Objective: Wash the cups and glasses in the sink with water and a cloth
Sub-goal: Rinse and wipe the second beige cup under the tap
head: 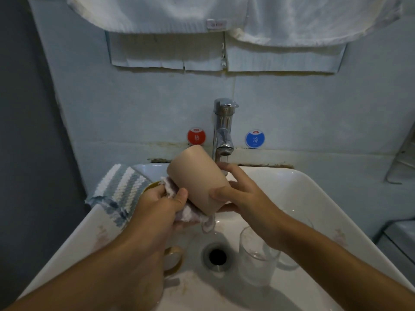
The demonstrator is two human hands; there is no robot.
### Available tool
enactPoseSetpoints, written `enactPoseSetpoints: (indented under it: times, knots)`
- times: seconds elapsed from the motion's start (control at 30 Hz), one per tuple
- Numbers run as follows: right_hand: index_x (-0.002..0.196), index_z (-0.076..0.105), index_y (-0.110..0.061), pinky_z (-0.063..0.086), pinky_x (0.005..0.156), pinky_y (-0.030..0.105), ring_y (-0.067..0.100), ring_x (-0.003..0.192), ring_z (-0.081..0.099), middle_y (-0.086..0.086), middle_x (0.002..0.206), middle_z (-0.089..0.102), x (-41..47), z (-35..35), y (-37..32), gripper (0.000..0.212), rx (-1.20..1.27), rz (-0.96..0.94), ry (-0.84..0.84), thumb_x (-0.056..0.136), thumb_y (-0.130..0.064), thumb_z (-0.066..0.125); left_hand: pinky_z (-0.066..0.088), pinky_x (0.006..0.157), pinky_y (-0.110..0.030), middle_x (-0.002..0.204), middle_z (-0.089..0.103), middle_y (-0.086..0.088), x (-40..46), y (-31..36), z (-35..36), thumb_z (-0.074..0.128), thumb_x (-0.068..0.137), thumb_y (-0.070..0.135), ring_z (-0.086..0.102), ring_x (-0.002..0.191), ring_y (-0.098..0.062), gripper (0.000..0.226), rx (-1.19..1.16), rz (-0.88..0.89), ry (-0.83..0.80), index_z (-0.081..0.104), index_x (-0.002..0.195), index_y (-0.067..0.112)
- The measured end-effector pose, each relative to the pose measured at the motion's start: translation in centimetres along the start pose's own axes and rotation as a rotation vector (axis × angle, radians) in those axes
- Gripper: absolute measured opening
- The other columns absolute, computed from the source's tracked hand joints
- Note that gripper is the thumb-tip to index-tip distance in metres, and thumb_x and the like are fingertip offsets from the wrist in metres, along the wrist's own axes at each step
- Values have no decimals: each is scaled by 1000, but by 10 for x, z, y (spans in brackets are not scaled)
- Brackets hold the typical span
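A beige cup is held tilted over the white sink, its base pointing up and left toward the tap. My right hand grips the cup near its rim. My left hand holds a pale striped cloth against the cup's lower left side. A clear glass stands upright in the basin right of the drain. A second clear glass lies behind my right forearm, mostly hidden. A yellowish-rimmed cup shows under my left forearm.
A blue and white striped towel lies over the sink's back left rim, with a yellow-rimmed item beside it. Red and blue hot and cold stickers flank the tap. White towels hang overhead. A wire rack is at the right.
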State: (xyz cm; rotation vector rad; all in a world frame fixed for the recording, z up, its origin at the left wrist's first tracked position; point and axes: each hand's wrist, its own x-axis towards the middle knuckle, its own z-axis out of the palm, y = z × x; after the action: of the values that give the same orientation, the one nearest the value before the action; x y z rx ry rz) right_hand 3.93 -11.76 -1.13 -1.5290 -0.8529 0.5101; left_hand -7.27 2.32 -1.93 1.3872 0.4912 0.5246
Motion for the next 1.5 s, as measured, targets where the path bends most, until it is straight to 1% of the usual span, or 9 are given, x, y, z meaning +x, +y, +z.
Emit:
enactPoseSetpoints:
  times: [0.3,0.5,0.6,0.73,0.87,0.97,1.23,1.33,1.5]
  knots:
    - [132,44,-41,58,86,29,8,107,61,-13,125,55,-3,-1,1,72,-127,-32,83,73,-36,84,57,54,-30,97,73,-22,-4,4,-2,46,92,4,73,83,-33,31,-80,-65,-127,61,119,1]
    - [122,44,-45,59,81,27,8,105,60,-22,121,52,-4,1,-1,73,-213,-108,109,68,-30,89,56,84,-46,97,71,-29,-7,8,2,56,94,23,73,88,-36,35,-45,-76,-206,62,114,-5]
    - [115,43,-49,58,74,21,10,101,61,-21,117,51,-4,-1,-1,69,-174,-102,91,68,-27,89,54,89,-54,93,75,-19,-5,8,3,65,90,34,73,88,-34,39,19,-33,-132,62,118,6]
    - [114,39,-51,60,74,23,13,99,63,-18,115,52,-3,1,1,71,-207,-97,75,70,-27,88,58,84,-45,98,76,-6,-7,10,4,65,89,39,74,88,-25,35,21,30,-97,64,117,17]
    - [129,33,-43,61,80,29,13,102,61,-11,123,50,-3,1,0,81,-288,-106,91,71,-28,87,56,89,-44,101,76,2,-6,11,6,63,87,49,73,93,-19,39,-13,35,-60,65,117,24]
    - [140,29,-36,57,75,21,7,103,55,-10,128,45,-2,-1,0,92,-364,-81,124,70,-31,87,57,59,-24,74,75,12,-7,13,9,55,93,45,72,69,-5,23,-73,47,1,66,99,25]
    - [135,28,-38,58,79,25,9,109,52,-12,131,36,-4,0,1,95,-432,-146,142,64,-39,90,55,76,-33,105,70,-8,-16,21,-2,49,99,42,68,84,-16,31,21,141,-4,63,107,15]
    - [133,28,-39,59,82,29,10,111,52,-12,131,36,-7,-1,-2,90,-407,-180,133,67,-32,90,51,69,-27,99,72,-7,-14,21,-10,49,101,34,68,72,-8,19,30,85,123,62,102,20]
    - [133,31,-38,58,81,30,10,107,55,-9,130,39,-7,-1,-5,88,-390,-194,137,66,-31,89,48,59,-15,108,71,-1,-24,35,-52,50,101,29,66,82,-8,22,268,250,289,66,109,18]
